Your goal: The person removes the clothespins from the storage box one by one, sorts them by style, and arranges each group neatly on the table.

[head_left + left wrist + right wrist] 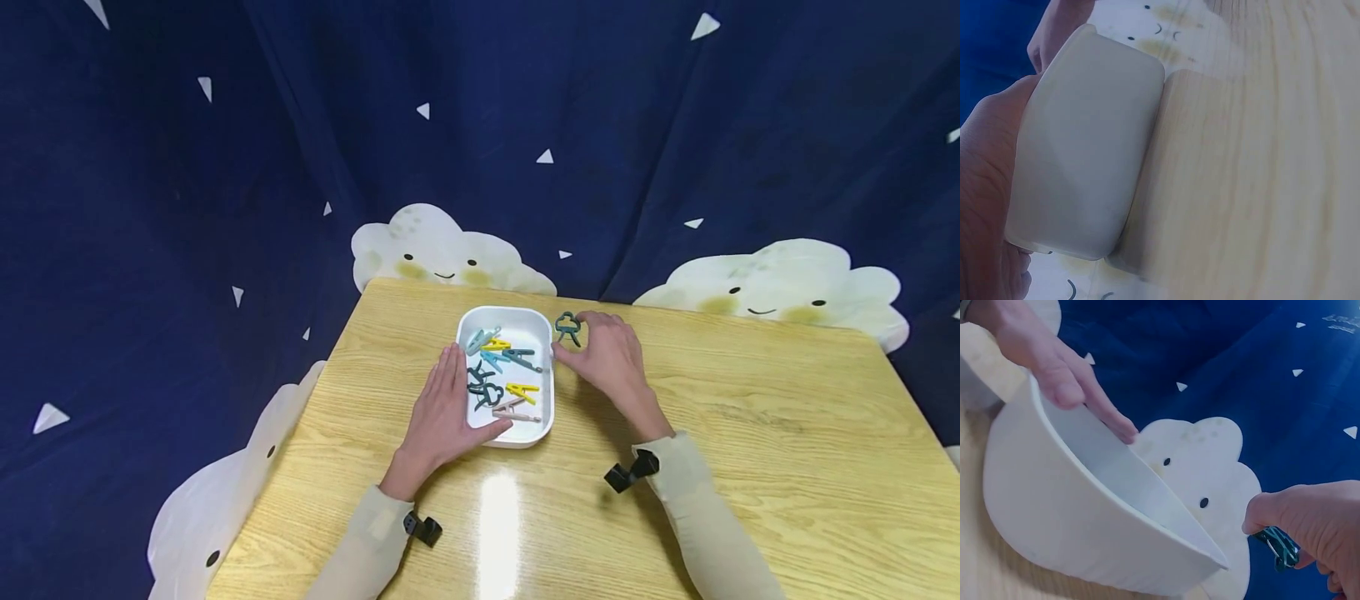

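A white plastic box [507, 312] stands on the table, holding several clothespins and clips, among them a yellow clothespin [522, 390], a pink clothespin [517, 411], a dark teal clothespin [522, 359] and a dark green clip [491, 394]. My left hand [442, 412] rests on the box's left rim, fingers straight along it and thumb across the near corner. Just right of the box, my right hand [611, 354] pinches another dark green clip [567, 327] with a cloud-shaped head. In the right wrist view this clip [1280, 549] shows between thumb and fingers, partly hidden.
The wooden table [750, 417] extends widely to the right and toward me. A dark blue curtain [480, 125] with white triangles and smiling clouds hangs behind the far edge and along the left side. A bright reflection lies on the tabletop in front of the box.
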`<control>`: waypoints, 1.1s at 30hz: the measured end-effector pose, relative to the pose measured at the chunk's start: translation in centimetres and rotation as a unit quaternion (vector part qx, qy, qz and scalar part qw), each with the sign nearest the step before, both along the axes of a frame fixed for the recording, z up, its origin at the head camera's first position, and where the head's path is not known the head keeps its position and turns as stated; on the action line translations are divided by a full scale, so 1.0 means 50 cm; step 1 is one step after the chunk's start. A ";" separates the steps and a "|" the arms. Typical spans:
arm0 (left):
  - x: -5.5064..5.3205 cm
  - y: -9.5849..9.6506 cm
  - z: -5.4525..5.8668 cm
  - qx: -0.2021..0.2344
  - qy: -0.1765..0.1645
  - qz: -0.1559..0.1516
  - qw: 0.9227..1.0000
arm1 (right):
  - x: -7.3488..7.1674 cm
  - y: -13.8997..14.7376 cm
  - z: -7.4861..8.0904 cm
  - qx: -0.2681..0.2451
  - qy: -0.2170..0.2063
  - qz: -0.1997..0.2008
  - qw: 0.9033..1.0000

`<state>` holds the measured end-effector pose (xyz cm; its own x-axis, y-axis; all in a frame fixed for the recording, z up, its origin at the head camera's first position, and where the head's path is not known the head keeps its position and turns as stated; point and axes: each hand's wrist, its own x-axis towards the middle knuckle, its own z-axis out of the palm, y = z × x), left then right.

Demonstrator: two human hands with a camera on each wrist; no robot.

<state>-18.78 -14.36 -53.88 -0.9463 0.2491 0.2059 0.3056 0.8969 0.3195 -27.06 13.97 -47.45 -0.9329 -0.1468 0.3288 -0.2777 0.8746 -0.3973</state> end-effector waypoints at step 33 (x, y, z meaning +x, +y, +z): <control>0.002 -0.001 0.002 0.003 0.006 -0.001 1.000 | -0.089 0.098 -0.134 0.031 -0.044 -0.029 0.998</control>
